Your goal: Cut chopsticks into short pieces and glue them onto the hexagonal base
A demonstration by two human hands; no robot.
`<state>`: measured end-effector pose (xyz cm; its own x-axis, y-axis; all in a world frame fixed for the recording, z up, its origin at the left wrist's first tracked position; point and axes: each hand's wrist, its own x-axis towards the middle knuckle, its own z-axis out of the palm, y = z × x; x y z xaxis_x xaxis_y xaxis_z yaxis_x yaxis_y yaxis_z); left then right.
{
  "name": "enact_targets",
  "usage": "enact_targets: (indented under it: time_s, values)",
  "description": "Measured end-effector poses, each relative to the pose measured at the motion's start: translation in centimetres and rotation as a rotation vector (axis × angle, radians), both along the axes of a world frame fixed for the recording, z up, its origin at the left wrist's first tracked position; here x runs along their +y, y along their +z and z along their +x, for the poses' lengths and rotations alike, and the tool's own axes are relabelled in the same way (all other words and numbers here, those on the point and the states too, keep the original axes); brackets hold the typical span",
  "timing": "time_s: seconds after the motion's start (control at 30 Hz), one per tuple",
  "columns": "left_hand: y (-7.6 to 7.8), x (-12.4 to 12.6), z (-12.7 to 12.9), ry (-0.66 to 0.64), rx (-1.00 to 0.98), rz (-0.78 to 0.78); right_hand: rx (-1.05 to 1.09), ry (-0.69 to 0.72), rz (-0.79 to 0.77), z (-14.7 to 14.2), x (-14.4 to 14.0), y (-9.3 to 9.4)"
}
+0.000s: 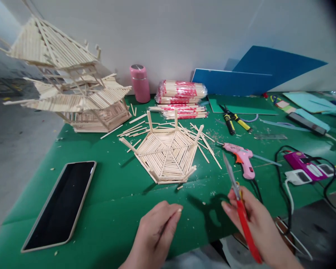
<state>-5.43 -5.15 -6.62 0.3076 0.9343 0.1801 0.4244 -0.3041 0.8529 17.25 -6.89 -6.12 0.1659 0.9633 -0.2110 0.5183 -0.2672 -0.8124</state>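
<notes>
Both hands hover at my near edge: my right hand (257, 224) grips red-handled scissors (239, 201), blades pointing far; my left hand (156, 228) pinches a small stick, fingers narrow. Beyond them lies the wooden hexagon (166, 155), with the pink glue gun (242, 157) to its right.

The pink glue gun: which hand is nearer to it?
Right. The right hand, holding red-handled scissors, is just below the glue gun; the left hand sits farther left.

stick tower (70, 78) cut off at top-left edge, scissors (240, 205) handles hidden in palm
</notes>
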Motion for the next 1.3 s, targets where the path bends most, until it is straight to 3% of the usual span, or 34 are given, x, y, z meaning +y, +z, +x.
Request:
enact_targets:
  time_s: [0.13, 0.23, 0.47, 0.63, 0.7, 0.77, 0.9, 1.0, 1.17, 1.3]
  values:
    - [-0.3, 0.2, -1.7, 0.007, 0.075, -0.027, -0.443, -0.056, -0.065, 3.0, 1.7, -1.0]
    - [-0.1, 0.7, -2.6, 0.015, 0.127, -0.021, -0.67, 0.008, 0.007, 4.3, 2.1, -1.8]
    - [0.4, 1.5, -2.6, -0.018, 0.229, 0.061, -0.784, 0.095, 0.064, 5.7, 1.7, -3.0]
    - [0.5, 1.7, -2.0, -0.069, 0.259, 0.057, -0.887, 0.129, 0.177, 5.6, 2.1, -1.3]
    - [0.7, 1.9, -1.5, -0.103, 0.307, 0.063, -0.835, 0.113, 0.258, 4.2, 2.2, 0.0]
    - [1.0, 2.0, -1.0, -0.146, 0.388, 0.092, -0.649, 0.135, 0.376, 2.1, 2.1, 1.2]
    - [1.9, 1.9, -0.1, -0.214, 0.529, 0.158, -0.33, 0.554, 0.445, -2.6, 2.0, 2.1]
    - [2.3, 1.7, -0.2, -0.227, 0.518, 0.123, -0.245, 0.721, 0.38, -4.7, 2.2, 1.6]
    - [2.1, 1.3, -1.0, -0.224, 0.418, 0.03, -0.252, 0.765, 0.367, -5.7, 2.6, 0.9]
    - [1.7, 1.4, -1.6, -0.235, 0.28, -0.04, -0.254, 0.79, 0.334, -5.4, 3.0, 1.4]
